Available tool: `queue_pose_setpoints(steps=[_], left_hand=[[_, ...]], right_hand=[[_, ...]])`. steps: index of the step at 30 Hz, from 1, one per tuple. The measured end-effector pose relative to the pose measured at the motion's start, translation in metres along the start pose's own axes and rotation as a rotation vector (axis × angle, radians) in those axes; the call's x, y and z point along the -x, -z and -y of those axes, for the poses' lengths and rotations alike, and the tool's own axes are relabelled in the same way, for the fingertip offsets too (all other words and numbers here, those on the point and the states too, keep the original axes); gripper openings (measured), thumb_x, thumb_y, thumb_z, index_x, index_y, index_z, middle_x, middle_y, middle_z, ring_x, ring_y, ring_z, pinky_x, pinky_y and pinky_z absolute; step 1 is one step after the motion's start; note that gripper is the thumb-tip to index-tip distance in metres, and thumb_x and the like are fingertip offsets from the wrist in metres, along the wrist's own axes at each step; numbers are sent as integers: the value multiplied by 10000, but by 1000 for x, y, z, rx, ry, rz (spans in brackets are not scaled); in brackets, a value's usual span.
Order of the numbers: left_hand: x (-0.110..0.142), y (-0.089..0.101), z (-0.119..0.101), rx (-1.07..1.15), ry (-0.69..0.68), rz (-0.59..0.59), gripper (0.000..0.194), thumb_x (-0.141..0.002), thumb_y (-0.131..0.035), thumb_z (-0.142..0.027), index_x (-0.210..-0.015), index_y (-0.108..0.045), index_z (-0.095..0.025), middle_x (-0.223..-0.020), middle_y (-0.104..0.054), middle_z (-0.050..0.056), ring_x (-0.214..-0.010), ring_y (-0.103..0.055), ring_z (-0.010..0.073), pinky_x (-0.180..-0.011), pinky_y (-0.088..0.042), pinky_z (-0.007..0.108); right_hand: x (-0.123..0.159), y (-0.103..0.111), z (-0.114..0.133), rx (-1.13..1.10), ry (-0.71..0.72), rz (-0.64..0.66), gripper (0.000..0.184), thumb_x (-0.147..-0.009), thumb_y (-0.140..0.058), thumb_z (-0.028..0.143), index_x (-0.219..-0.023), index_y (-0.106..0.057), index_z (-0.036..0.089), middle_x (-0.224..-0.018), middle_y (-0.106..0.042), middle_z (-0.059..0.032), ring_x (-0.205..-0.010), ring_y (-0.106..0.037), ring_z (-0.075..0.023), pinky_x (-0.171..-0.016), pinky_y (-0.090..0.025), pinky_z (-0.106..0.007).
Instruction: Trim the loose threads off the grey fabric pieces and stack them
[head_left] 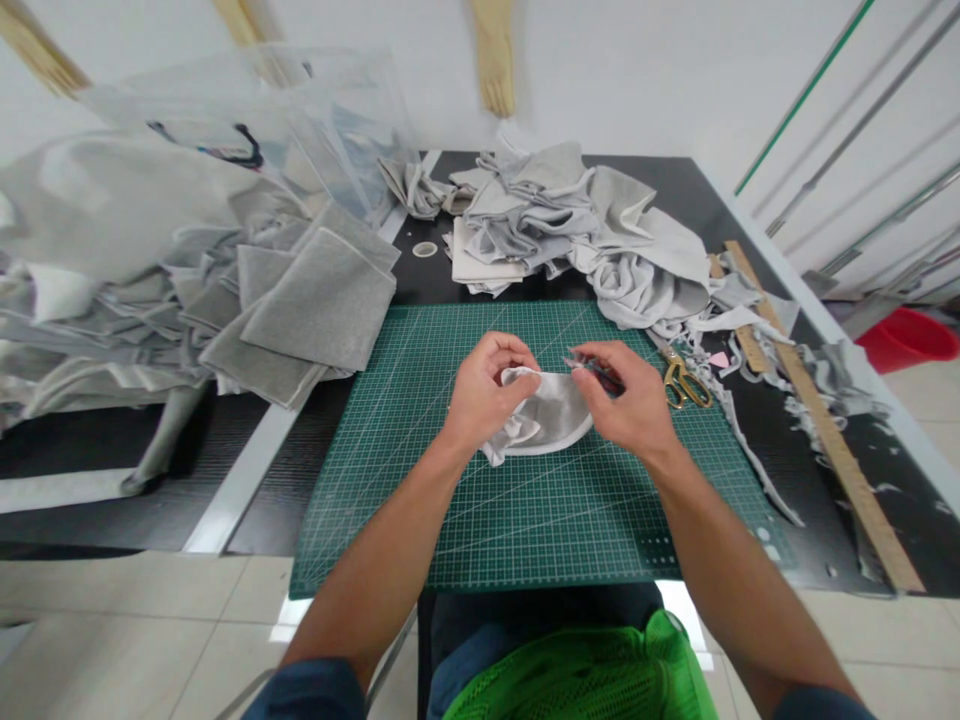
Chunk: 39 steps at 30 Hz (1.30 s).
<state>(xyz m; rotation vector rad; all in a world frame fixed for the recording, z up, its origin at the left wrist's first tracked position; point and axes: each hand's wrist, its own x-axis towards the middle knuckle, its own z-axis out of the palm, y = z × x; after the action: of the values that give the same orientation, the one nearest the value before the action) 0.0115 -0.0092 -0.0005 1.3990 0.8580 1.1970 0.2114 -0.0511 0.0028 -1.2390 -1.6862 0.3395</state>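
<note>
A small grey fabric piece [559, 408] with a pale bound edge is stretched between my hands over the green cutting mat [525, 530]. My left hand [495, 390] pinches its upper left edge, and the fabric bunches below the fingers. In my right hand [626, 395] lies a small dark tool that looks like thread snips [604, 375]. The fingers are closed round it, and its tip points left above the fabric's upper right edge. Part of the tool is hidden by the fingers. Gold-handled scissors [684, 383] lie just right of my right hand.
Grey fabric pieces [315, 300] are stacked at left, before a clear plastic bin [352, 130]. Another fabric heap [540, 210] lies behind the mat. A tape roll [424, 249] sits nearby. Wooden rulers [832, 430] and fabric scraps lie at right. A red bucket [907, 338] stands beyond.
</note>
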Motion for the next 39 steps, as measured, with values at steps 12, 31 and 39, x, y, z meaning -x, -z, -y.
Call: queue_pose_setpoints(steps=[12,31,39], left_hand=[[4,-8,8,-18,-111,-59,344,-780,-770,-132,-1020,-539,-218,-910,-721,10,-846,-705,156,-762,-535,296],[8,-13,9,-78,-187,-100,352,-804,-722,-83,-1030,-500,-237,-906,-707,0,-874,-700,166,-817,-541,340],[7,-14,8,-28,-139,-83,376,-795,-741,-106,-1028,-476,-238,-902,-714,-6,-833,-702,153,-750,-537,306]], right_hand=[[5,-12,1,130,267,44,266,-1007,-596,284,-1221,-729,198,-1075,-751,-122,-987,-686,-246,-871,-588,-421],[6,-14,1,123,250,30,244,-1002,-596,257,-1178,-759,211,-1038,-766,-108,-949,-697,-232,-849,-596,-410],[5,-13,3,108,242,25,242,-1007,-589,261,-1164,-764,203,-1024,-765,-105,-939,-692,-227,-845,-594,-401]])
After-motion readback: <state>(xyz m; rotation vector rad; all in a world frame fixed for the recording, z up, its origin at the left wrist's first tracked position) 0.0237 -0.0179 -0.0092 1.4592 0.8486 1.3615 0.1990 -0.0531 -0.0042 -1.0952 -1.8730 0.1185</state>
